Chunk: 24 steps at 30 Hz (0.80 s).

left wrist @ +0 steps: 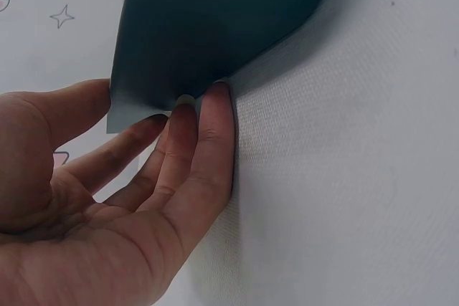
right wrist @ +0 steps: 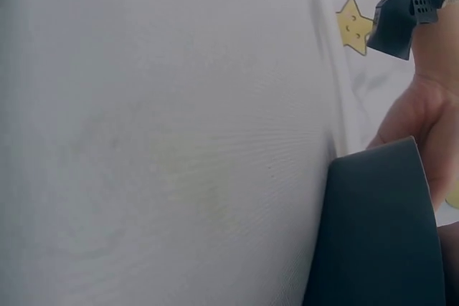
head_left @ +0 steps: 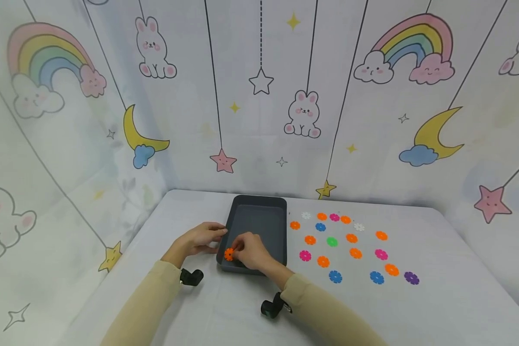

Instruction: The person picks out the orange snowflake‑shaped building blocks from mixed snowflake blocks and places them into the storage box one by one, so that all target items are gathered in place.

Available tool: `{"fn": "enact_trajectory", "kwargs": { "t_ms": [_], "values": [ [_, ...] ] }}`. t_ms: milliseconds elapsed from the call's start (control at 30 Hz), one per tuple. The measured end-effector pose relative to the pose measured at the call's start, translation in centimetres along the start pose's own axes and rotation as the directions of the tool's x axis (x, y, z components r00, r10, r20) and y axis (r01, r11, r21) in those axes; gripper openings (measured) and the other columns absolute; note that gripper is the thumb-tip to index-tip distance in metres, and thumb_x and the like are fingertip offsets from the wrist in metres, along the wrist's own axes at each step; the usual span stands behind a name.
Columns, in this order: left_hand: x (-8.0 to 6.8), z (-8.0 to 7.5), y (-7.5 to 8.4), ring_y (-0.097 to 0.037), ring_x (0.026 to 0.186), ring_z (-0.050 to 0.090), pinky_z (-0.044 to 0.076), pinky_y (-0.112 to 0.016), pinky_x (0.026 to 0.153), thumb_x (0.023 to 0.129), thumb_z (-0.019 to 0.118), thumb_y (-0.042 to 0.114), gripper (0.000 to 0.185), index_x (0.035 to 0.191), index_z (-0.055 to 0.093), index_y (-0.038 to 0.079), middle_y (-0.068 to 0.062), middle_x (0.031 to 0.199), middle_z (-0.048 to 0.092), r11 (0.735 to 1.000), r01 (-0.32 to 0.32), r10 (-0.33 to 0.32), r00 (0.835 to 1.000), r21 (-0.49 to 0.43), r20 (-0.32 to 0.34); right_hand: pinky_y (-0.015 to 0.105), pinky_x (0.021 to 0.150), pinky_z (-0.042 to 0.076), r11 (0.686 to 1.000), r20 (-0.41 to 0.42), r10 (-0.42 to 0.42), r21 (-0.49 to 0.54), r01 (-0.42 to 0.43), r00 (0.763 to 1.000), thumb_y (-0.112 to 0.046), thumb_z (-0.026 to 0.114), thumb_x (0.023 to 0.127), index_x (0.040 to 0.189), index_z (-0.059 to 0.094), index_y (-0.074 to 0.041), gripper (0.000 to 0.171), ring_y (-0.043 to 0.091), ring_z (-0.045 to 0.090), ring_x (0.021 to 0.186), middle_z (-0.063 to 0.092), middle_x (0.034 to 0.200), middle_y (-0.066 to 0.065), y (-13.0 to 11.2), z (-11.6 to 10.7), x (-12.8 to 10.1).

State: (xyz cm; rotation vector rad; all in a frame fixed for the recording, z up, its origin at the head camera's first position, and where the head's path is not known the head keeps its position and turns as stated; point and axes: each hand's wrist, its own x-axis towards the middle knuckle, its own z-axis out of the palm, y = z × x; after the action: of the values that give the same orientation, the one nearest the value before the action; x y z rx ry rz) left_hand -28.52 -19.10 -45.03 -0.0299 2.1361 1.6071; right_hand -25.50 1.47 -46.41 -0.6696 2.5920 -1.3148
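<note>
At near-left corner of tray [head_left: 261,221], orange disc [head_left: 229,254] is just left of fingertips of R hand [head_left: 252,252], which pinch it; if it touches floor, cannot tell. L hand [head_left: 203,237], slightly farther, holds tray's left side w/ thumb and fingers. Tray's long axis goes away from person. Other discs [head_left: 331,241] lie right of tray.

Tray [head_left: 259,226]: smooth, matt, metal or plastic unclear. Flower discs [head_left: 323,262] right of tray: plastic-looking, matt. Table cover [head_left: 450,298] under tray: woven cloth. Backdrop [head_left: 259,125] behind tray: printed cloth.
</note>
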Motion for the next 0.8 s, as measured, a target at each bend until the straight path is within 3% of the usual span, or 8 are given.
{"fn": "enact_trajectory", "kwargs": {
  "t_ms": [333,800],
  "values": [
    [-0.04,0.17,0.01,-0.039,0.135,0.05,0.058,-0.046,0.094,0.108,0.055,0.022,0.052,0.15,0.043,-0.005,-0.025,0.148,0.049,1.0,-0.01,0.01,1.0,0.003,0.016,0.03,0.07,0.058,0.999,-0.005,0.004,-0.046,-0.005,1.0,0.002,0.077,0.087,0.099,0.075,0.003,0.012,0.015,0.064,0.078,0.071,0.088,0.007,-0.15,0.16,0.19],
    [0.13,0.12,0.02,-0.037,0.132,0.051,0.058,-0.046,0.094,0.107,0.056,0.022,0.05,0.149,0.045,-0.004,-0.022,0.145,0.052,1.0,0.001,-0.001,1.0,0.006,0.004,0.028,0.068,0.056,0.999,0.013,0.014,-0.053,-0.013,1.0,-0.002,0.077,0.089,0.1,0.076,0.001,0.011,0.013,0.064,0.076,0.072,0.087,0.004,0.04,-0.15,0.3]
  ]
}}
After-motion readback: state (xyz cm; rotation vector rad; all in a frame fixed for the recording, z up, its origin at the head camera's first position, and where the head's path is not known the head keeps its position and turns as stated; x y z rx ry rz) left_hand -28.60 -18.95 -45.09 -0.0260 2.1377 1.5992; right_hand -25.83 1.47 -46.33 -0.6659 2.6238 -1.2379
